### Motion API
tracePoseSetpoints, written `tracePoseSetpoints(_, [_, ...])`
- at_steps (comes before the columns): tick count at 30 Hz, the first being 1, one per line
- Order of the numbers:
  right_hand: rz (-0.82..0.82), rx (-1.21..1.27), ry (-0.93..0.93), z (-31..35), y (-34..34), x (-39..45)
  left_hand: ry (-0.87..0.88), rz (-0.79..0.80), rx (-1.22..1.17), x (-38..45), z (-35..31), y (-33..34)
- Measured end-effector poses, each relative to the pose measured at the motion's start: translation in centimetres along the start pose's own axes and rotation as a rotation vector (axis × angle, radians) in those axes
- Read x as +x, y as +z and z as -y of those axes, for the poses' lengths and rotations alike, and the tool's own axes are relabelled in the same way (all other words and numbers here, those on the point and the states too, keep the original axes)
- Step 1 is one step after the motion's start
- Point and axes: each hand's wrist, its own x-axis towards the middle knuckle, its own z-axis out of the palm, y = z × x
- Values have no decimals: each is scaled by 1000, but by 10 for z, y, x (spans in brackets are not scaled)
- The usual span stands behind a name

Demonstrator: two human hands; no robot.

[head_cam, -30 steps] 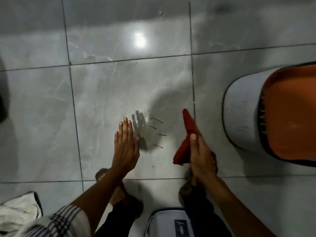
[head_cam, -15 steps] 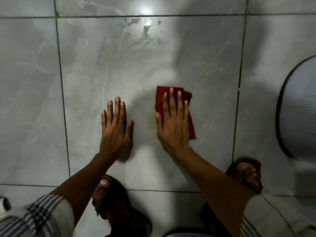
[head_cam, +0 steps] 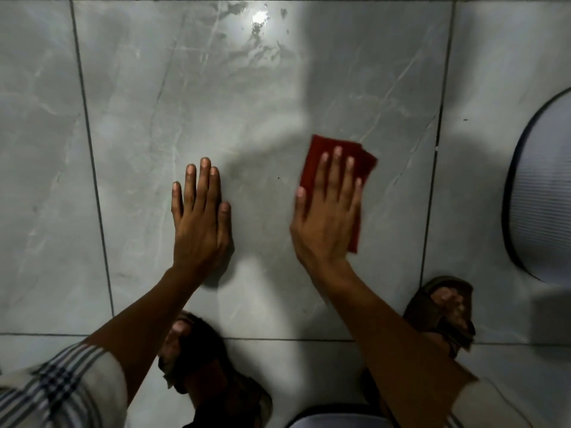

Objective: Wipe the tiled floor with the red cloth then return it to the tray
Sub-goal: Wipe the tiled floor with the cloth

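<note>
The tiled floor (head_cam: pixel 247 103) fills the view: large glossy grey tiles with pale marble veining, divided by dark grout lines, with a bright light reflection near the top edge of the central tile. At the right edge, a rounded white ribbed object with a dark rim (head_cam: pixel 543 193) stands on the floor, cut off by the frame; whether it is the tray cannot be told. Both forearms reach forward from the bottom of the view, the left one emerging from a plaid sleeve (head_cam: pixel 58 393). Two feet in dark sandals rest on the floor, the left sandal (head_cam: pixel 200 359) under the left forearm and the right sandal (head_cam: pixel 441 307) just right of the right forearm. The left hand (head_cam: pixel 200 223) lies palm-down on the central tile, fingers (head_cam: pixel 204 183) extended and held close together, holding nothing. The right hand (head_cam: pixel 327 217) lies palm-down on the red cloth (head_cam: pixel 355 168), fingers straight and slightly spread, pressing the cloth flat against the floor rather than gripping it. The red cloth is folded into a rough rectangle, on the right half of the central tile, well apart from the left hand; its upper and right edges show beyond the fingertips.
</note>
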Motion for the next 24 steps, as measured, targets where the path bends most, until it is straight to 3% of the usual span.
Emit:
tracePoseSetpoints(5, [168, 83, -340, 40, 7, -42, 25, 96, -97, 3, 8, -7])
tracePoseSetpoints(9, [122, 12, -178, -37, -18, -105, 58, 170, -85, 6, 18, -17])
tracePoseSetpoints(11, [93, -27, -73, -64, -25, -94, 63, 154, -75, 6, 19, -16])
tracePoseSetpoints(15, [-24, 19, 133, -19, -12, 4, 61, 86, -57, 2, 14, -9])
tracePoseSetpoints(17, [-55, 54, 28, 28, 0, 37, 62, 70, -37, 3, 14, -8])
tracePoseSetpoints(20, [24, 90, -208, 68, 10, 28, 60, 76, -38, 4, 15, -10])
tracePoseSetpoints(24, [143, 104, -251, 27, -3, -45, 78, 114, 7, 7, 21, -17])
